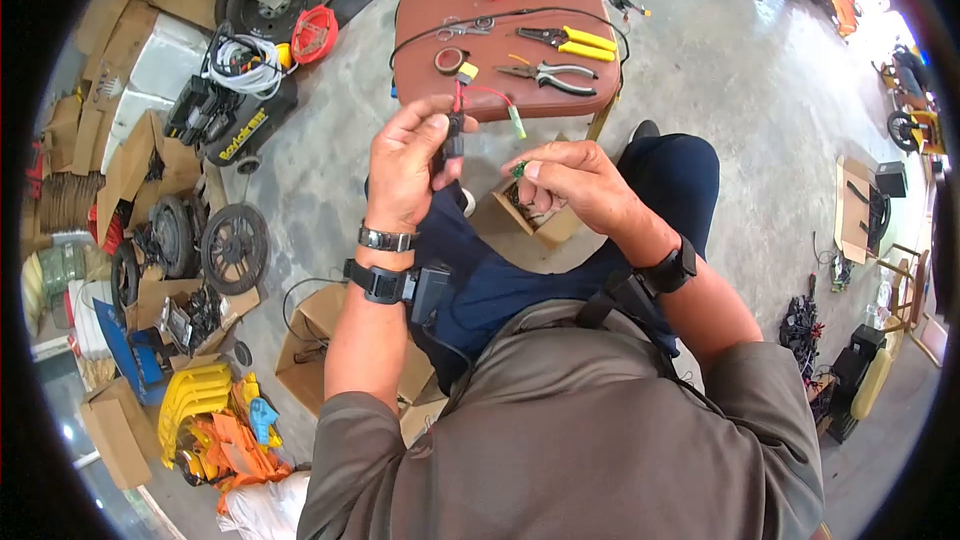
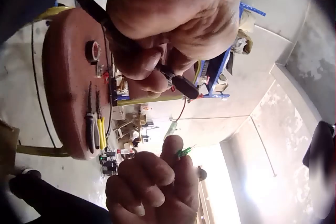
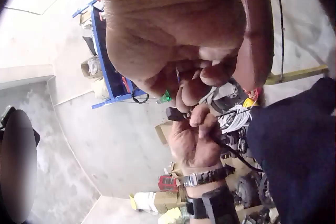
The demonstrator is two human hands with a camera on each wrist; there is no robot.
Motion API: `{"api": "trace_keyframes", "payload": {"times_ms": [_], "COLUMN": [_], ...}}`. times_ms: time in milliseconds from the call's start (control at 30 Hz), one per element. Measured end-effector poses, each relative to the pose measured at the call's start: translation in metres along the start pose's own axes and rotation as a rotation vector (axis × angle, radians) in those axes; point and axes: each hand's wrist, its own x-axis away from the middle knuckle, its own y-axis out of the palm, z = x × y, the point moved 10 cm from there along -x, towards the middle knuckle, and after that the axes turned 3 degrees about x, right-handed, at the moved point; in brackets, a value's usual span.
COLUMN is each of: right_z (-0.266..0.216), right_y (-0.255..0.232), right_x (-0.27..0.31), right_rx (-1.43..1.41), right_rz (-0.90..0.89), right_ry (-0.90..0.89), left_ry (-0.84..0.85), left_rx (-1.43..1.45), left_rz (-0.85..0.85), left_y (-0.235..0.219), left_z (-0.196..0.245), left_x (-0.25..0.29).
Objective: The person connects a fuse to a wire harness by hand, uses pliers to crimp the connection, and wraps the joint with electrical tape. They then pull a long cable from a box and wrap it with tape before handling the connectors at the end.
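In the head view the left hand [image 1: 405,165] grips a black cable with a dark connector [image 1: 455,130]. From it rise a yellow connector [image 1: 467,70] and a red wire ending in a pale green piece [image 1: 517,122], which hangs between the hands. The right hand [image 1: 580,185] pinches a small green part [image 1: 519,169] between thumb and forefinger, apart from the hanging piece. In the left wrist view the green part [image 2: 184,152] shows thin tips at the fingertips. The right wrist view shows the green part [image 3: 166,97] beside the curled fingers.
On the brown seat [image 1: 430,0] ahead lie yellow-handled strippers [image 1: 590,44], grey-handled pliers [image 1: 565,80], scissors [image 1: 465,28], a tape roll [image 1: 448,61] and a long black cable. An opened cardboard box [image 1: 555,228] stands below the hands. Wheels and cartons lie at the left.
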Motion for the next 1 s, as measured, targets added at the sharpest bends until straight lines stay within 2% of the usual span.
{"api": "trace_keyframes", "payload": {"times_ms": [100, 167, 333, 467, 533, 600, 700, 1000], "right_z": [-0.027, -0.056, -0.096, -0.089, -0.072, -0.05, -0.012, 0.004], "right_y": [-0.027, -0.047, -0.101, -0.13, -0.138, -0.153, -0.171, -0.15], "right_x": [-0.01, -0.02, -0.075, -0.13, -0.15, -0.163, -0.167, -0.179], "right_rx": [-0.012, 0.009, 0.051, 0.094, 0.069, 0.051, 0.014, -0.079], "right_rz": [0.07, 0.121, 0.227, 0.246, 0.225, 0.268, 0.386, 0.241], "right_ry": [-0.114, -0.179, -0.24, -0.287, -0.266, -0.215, -0.049, -0.121], "left_ry": [0.077, 0.055, -0.032, -0.117, -0.153, -0.181, -0.249, -0.203], "left_rx": [-0.048, -0.027, 0.095, 0.179, 0.187, 0.199, 0.218, 0.254], "left_rz": [-0.013, -0.039, -0.03, 0.109, 0.098, 0.05, 0.105, 0.087], "left_y": [0.012, 0.02, 0.014, 0.007, 0.005, 0.004, -0.009, -0.005], "left_z": [0.031, 0.033, -0.004, -0.038, -0.054, -0.066, -0.081, -0.087], "left_x": [-0.028, -0.05, -0.123, -0.17, -0.184, -0.194, -0.196, -0.198]}}
